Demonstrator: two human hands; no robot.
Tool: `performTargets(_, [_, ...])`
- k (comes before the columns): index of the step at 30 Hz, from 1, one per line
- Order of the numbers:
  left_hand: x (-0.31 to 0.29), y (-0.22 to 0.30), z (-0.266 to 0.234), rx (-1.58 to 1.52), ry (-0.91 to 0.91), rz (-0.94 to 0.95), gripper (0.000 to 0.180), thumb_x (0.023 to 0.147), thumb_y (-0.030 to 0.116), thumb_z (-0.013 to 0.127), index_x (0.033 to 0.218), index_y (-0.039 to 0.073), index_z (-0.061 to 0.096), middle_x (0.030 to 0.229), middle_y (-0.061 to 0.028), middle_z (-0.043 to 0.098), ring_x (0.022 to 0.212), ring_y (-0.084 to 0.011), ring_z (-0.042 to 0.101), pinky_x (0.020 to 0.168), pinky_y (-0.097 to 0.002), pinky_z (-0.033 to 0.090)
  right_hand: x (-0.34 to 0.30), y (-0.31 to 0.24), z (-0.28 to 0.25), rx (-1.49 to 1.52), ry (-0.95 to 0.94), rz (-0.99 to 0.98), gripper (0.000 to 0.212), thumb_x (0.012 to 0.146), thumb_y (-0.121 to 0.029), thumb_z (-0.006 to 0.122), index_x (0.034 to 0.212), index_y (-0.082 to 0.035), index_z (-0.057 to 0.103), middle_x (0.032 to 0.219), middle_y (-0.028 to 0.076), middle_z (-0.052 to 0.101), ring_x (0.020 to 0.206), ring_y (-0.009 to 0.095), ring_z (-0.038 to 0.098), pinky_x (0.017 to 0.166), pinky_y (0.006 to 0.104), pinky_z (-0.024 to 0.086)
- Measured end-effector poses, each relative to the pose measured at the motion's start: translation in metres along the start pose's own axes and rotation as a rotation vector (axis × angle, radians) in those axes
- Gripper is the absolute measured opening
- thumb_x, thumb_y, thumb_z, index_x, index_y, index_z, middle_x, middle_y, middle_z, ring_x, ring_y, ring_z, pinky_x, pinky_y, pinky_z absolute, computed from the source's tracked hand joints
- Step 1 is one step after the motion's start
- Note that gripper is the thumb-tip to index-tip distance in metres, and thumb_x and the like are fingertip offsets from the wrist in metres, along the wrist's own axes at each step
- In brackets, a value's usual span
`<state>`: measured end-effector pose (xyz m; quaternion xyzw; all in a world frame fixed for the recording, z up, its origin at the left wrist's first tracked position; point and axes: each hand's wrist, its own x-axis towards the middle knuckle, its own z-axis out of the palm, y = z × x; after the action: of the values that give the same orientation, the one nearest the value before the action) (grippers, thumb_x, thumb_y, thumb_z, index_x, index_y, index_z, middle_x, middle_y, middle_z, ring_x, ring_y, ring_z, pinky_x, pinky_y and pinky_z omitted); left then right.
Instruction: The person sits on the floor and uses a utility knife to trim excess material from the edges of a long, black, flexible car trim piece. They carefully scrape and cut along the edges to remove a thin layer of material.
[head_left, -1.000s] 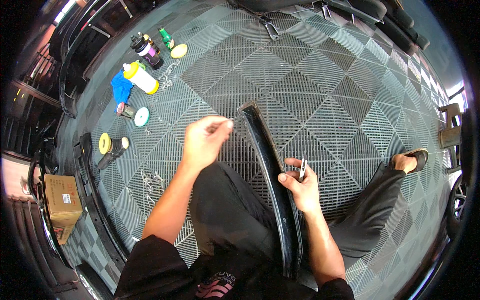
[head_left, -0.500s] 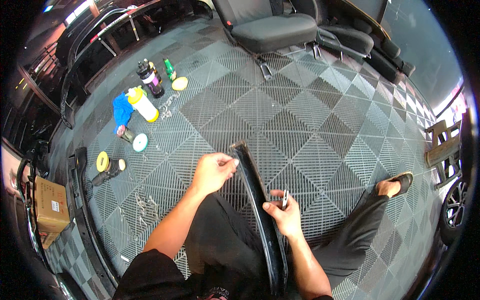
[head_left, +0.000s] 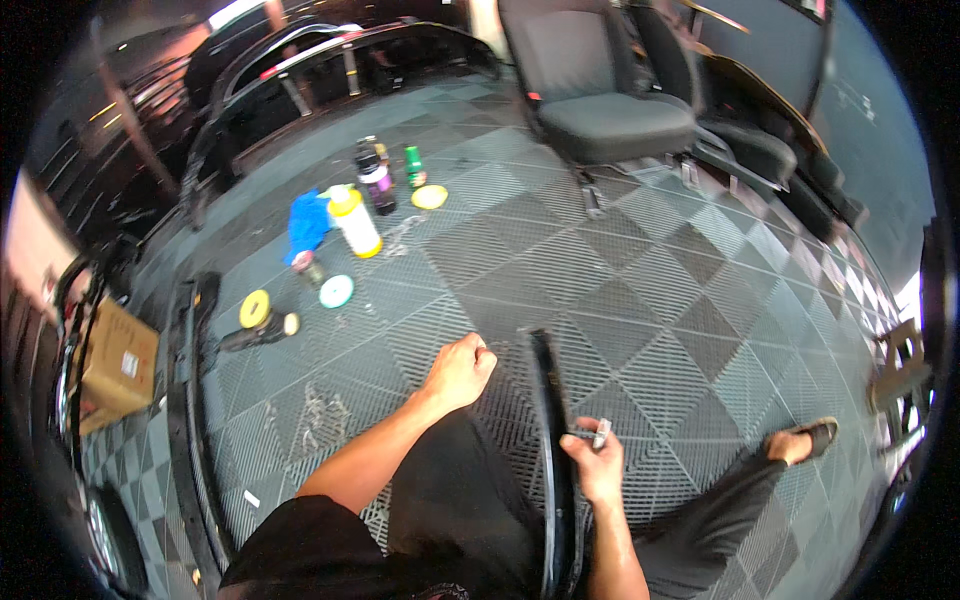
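Note:
A long, glossy black trim strip (head_left: 556, 470) runs from my lap out over the floor, its far end tipped away from me. My right hand (head_left: 597, 468) grips its right edge, thumb pressed on the rim. A small silver tool (head_left: 602, 433) sticks up from the fingers of that same hand; its exact kind is too blurred to tell. To the left of the strip and apart from it, my left hand (head_left: 460, 372) is closed with the fingers curled under. Whatever may be in it is hidden.
Bottles, including a yellow-and-white one (head_left: 356, 222), stand left of centre beside a blue cloth (head_left: 308, 222). Nearer are a polisher (head_left: 262, 328) and a round pad (head_left: 336, 291). Another long black part (head_left: 190, 400) and a cardboard box (head_left: 122, 362) lie left. Car seats (head_left: 620, 125) stand behind.
My left hand has come off the strip's edge and closed. My right hand stays on the strip with the silver tool. The whole view has shifted, with the scene moving right and down.

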<state>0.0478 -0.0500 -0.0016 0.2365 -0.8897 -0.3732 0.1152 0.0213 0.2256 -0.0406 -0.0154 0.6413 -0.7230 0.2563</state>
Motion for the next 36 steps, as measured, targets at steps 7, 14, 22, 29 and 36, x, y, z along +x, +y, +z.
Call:
performTargets(7, [-0.065, -0.139, -0.093, 0.317, 0.116, -0.224, 0.042, 0.1, 0.033, 0.048, 0.096, -0.005, 0.064, 0.091, -0.0316, 0.067, 0.09, -0.049, 0.066, 0.085, -0.0563, 0.051, 0.031, 0.025, -0.049, -0.095, 0.127, -0.139, 0.048, 0.083, -0.027, 0.081, 0.116, 0.003, 0.063, 0.099, 0.001, 0.064, 0.091, 0.01, 0.056, 0.086, 0.0268, 0.044])
performTargets(14, [-0.142, -0.244, -0.149, 0.57, -0.06, -0.555, 0.04, 0.094, 0.031, 0.058, 0.119, -0.001, 0.059, 0.115, -0.0294, 0.063, 0.107, -0.0451, 0.063, 0.093, -0.0504, 0.052, 0.078, 0.003, -0.06, -0.01, -0.035, -0.161, 0.035, 0.091, -0.036, 0.071, 0.098, -0.002, 0.061, 0.09, -0.002, 0.058, 0.081, 0.01, 0.05, 0.077, 0.0251, 0.04])
performTargets(22, [-0.161, -0.156, -0.156, 0.386, -0.363, -0.309, 0.071, 0.086, 0.031, 0.073, 0.144, 0.003, 0.044, 0.144, -0.0272, 0.046, 0.123, -0.0411, 0.057, 0.101, -0.0476, 0.05, 0.081, -0.07, -0.024, -0.106, 0.065, -0.165, 0.054, 0.089, -0.053, 0.063, 0.091, 0.001, 0.068, 0.077, 0.01, 0.069, 0.058, 0.015, 0.057, 0.057, 0.0285, 0.046])
performTargets(29, [-0.218, 0.007, -0.087, -1.104, -1.417, 0.475, 0.032, 0.098, 0.022, 0.066, 0.12, -0.001, 0.061, 0.121, -0.014, 0.058, 0.105, -0.0222, 0.06, 0.089, -0.0355, 0.05, 0.109, -0.071, -0.027, -0.149, 0.039, -0.155, 0.054, 0.089, -0.054, 0.062, 0.089, -0.001, 0.071, 0.079, 0.01, 0.072, 0.058, 0.012, 0.056, 0.056, 0.0281, 0.044])
performTargets(36, [-0.165, 0.084, -0.098, -1.329, -0.644, 0.34, 0.022, 0.101, 0.019, 0.061, 0.108, -0.002, 0.064, 0.103, -0.0143, 0.065, 0.082, -0.0211, 0.063, 0.069, -0.0312, 0.05, 0.116, -0.071, -0.028, -0.155, -0.03, -0.188, 0.052, 0.092, -0.05, 0.061, 0.099, 0.0, 0.07, 0.087, 0.012, 0.074, 0.069, 0.014, 0.062, 0.065, 0.0276, 0.047])
